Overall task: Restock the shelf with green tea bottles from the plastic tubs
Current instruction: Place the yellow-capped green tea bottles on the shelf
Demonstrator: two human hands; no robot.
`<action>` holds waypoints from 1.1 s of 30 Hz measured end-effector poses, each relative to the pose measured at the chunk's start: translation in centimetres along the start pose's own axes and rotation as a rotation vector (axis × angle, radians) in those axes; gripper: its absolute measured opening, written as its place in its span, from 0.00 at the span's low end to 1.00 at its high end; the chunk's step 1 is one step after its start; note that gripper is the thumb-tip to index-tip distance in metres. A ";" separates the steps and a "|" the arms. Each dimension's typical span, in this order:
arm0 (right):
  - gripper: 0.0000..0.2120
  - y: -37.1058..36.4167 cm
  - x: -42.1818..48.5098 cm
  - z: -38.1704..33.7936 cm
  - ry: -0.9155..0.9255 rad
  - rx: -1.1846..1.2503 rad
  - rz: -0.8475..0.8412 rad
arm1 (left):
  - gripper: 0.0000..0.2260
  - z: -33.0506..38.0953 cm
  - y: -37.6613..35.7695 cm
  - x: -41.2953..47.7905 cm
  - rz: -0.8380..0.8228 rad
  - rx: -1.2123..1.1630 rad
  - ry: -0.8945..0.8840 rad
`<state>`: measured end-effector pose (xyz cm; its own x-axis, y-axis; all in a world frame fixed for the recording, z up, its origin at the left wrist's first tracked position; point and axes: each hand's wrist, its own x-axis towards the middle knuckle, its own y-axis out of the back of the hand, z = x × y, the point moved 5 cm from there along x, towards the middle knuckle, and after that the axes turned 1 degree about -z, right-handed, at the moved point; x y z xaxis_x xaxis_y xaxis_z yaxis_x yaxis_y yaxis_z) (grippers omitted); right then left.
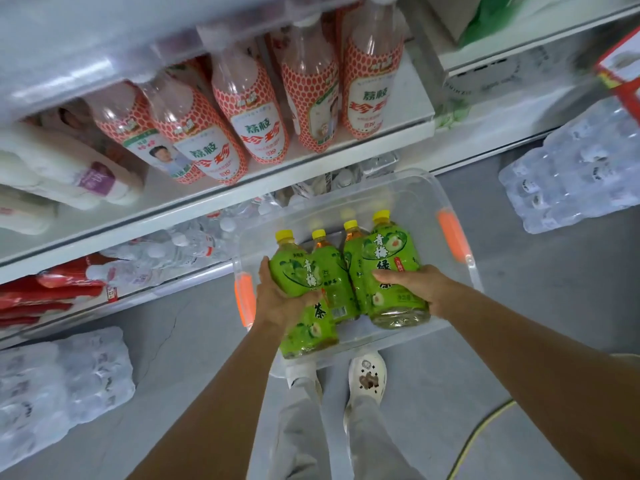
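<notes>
Four green tea bottles (391, 251) bunch together over one clear tub (433, 209) below the shelf (207, 199), left grip (280, 299) wrapped round the leftmost, right grip (412, 282) round the rightmost, two middle ones half hidden, lifted or standing unclear.

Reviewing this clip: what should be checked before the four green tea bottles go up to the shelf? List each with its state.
1. Left hand grips left green tea bottle: ok.
2. Right hand grips right green tea bottle: ok.
3. Middle bottles pinched securely between those two: cannot tell.
4. Yellow caps on all four: ok.
5. Free space on shelf beside red-patterned bottles: cannot tell.
</notes>
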<state>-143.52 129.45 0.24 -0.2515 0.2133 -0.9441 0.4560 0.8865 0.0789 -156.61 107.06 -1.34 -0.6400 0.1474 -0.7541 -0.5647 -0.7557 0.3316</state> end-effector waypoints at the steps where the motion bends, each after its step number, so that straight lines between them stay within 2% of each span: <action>1: 0.33 -0.2 -1.3 -0.2 0.025 0.013 -0.044 | 0.56 0.5 0.4 -0.9 -0.029 -0.068 0.005; 2: 0.29 -0.3 -2.5 -0.5 0.062 0.027 -0.097 | 0.56 1.2 0.9 -1.9 -0.055 -0.114 0.000; 4: 0.31 -0.7 -5.1 -1.1 0.116 0.016 -0.176 | 0.59 3.0 1.9 -4.2 -0.107 -0.154 -0.027; 7: 0.44 -1.5 -9.3 -2.1 0.165 -0.037 -0.243 | 0.62 5.5 3.6 -8.3 -0.197 -0.228 -0.068; 9: 0.54 -1.9 -11.9 -2.9 0.199 -0.057 -0.279 | 0.56 7.3 5.0 -11.4 -0.249 -0.279 -0.113; 10: 0.56 -2.1 -13.4 -3.5 0.238 -0.050 -0.305 | 0.52 8.2 5.9 -12.9 -0.268 -0.301 -0.142; 12: 0.54 -2.9 -17.1 -5.0 0.323 -0.062 -0.371 | 0.45 10.0 7.5 -15.5 -0.282 -0.363 -0.191; 14: 0.46 -4.0 -20.8 -6.6 0.404 -0.080 -0.426 | 0.37 11.6 9.4 -18.0 -0.235 -0.472 -0.224; 16: 0.41 -5.1 -24.1 -8.3 0.492 -0.080 -0.425 | 0.39 13.0 11.2 -20.2 -0.177 -0.570 -0.256; 19: 0.42 -7.2 -28.8 -10.8 0.619 -0.071 -0.373 | 0.45 14.6 14.6 -23.9 -0.074 -0.608 -0.347; 22: 0.48 -9.0 -31.7 -12.6 0.707 -0.088 -0.338 | 0.36 15.9 17.6 -26.6 -0.017 -0.609 -0.424; 24: 0.44 -10.9 -34.1 -13.1 0.769 -0.107 -0.362 | 0.32 16.3 20.3 -28.6 -0.002 -0.631 -0.469; 27: 0.40 -14.1 -38.3 -14.1 0.838 -0.111 -0.386 | 0.33 16.9 24.7 -31.5 0.029 -0.652 -0.549; 31: 0.25 -20.2 -44.3 -15.0 0.937 -0.076 -0.446 | 0.27 16.5 31.8 -35.3 0.073 -0.652 -0.643; 33: 0.27 -23.6 -46.7 -15.3 1.002 -0.058 -0.450 | 0.32 16.0 35.9 -37.0 0.102 -0.623 -0.683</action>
<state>-155.58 104.79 47.35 -0.9757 0.0791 -0.2042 0.1144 0.9793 -0.1672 -161.59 84.70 47.52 -0.9507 0.2556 -0.1754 -0.2337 -0.9628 -0.1358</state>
